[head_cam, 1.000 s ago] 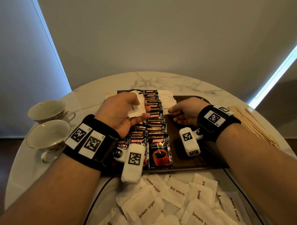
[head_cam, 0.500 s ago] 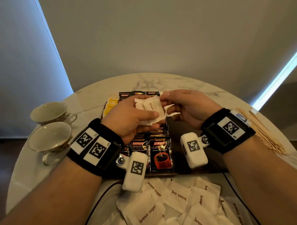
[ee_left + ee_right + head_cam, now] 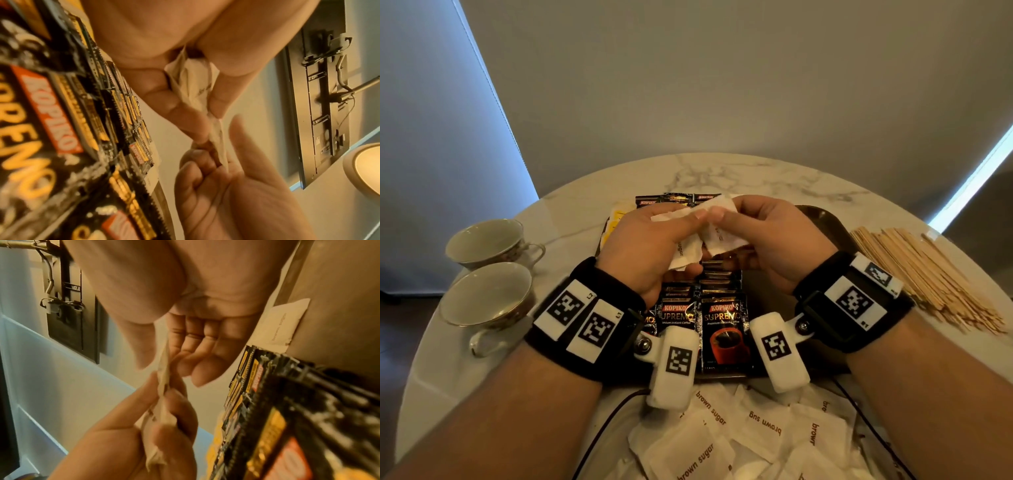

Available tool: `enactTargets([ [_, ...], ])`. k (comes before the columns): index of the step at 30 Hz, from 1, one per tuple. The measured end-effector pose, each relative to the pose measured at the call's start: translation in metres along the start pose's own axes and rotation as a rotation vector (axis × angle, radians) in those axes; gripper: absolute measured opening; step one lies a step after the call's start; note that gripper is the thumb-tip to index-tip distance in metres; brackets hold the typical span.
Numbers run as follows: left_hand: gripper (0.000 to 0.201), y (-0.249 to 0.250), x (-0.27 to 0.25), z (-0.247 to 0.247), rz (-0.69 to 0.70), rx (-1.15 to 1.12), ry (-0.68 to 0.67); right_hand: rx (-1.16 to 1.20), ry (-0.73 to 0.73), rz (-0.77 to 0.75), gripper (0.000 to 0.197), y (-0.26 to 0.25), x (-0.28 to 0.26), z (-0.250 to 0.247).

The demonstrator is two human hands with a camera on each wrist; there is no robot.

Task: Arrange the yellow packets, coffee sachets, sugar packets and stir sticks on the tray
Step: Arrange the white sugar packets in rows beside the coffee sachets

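Left hand point(image 3: 650, 246): fingers curled round a bunch of white sugar packets point(image 3: 688, 251), held above the tray point(image 3: 822, 219).
Right hand point(image 3: 760, 240): thumb and fingers pinch the same bunch.
Coffee sachets point(image 3: 724, 329): rows on tray.
Stir sticks point(image 3: 924, 277): on surface, right.

A tray point(image 3: 825, 222) was set at the middle of the surface point(image 3: 756, 174). Coffee sachets point(image 3: 724, 329) were laid in overlapping rows on its left part, with yellow packets point(image 3: 616, 219) at the far left edge. Two cups point(image 3: 486, 291) were placed left of the tray, one behind the other. Stir sticks point(image 3: 928, 274) were piled to the right of it. Sugar packets point(image 3: 722, 435) were heaped on the surface in front of the tray. The left hand point(image 3: 650, 246) and right hand point(image 3: 767, 240) were held together above the sachets, with a few sugar packets between them.
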State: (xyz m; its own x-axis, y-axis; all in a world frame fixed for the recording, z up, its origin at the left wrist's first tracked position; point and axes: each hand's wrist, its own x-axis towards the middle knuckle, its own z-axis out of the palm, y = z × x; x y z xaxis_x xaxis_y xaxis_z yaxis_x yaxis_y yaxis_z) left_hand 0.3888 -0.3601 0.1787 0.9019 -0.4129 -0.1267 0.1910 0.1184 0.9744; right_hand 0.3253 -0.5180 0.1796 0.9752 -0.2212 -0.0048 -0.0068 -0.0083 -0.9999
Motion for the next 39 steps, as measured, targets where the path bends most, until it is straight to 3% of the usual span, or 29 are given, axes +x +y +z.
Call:
enactTargets([
  [4,0.026,0.000,0.002,-0.001,-0.010,-0.033,0.016,-0.045,0.017,0.002,0.023,0.001,0.001,-0.005],
  [9,0.046,-0.002,0.002,0.001,-0.033,-0.051,0.023,0.152,0.101,-0.011,0.025,0.001,0.007,-0.016],
  [12,0.040,-0.003,0.003,0.000,-0.030,-0.056,0.022,0.176,0.110,-0.032,0.002,0.002,0.009,-0.017],
  [15,0.025,-0.003,0.003,0.000,-0.030,-0.052,0.004,0.130,0.136,-0.049,0.006,0.000,0.012,-0.019],
  [18,0.014,-0.002,0.003,-0.001,-0.031,-0.055,-0.006,0.123,0.270,-0.039,0.011,-0.002,0.023,-0.031],
  [23,0.019,0.000,0.006,-0.005,-0.050,-0.093,0.014,0.127,0.509,0.151,0.015,0.021,0.043,-0.065],
  [29,0.008,0.000,0.006,-0.005,-0.041,-0.078,0.015,0.057,0.490,0.390,0.013,0.039,0.047,-0.075],
  [39,0.007,0.002,0.005,-0.007,-0.042,-0.078,0.022,-0.084,0.386,0.416,0.010,0.034,0.041,-0.066],
])
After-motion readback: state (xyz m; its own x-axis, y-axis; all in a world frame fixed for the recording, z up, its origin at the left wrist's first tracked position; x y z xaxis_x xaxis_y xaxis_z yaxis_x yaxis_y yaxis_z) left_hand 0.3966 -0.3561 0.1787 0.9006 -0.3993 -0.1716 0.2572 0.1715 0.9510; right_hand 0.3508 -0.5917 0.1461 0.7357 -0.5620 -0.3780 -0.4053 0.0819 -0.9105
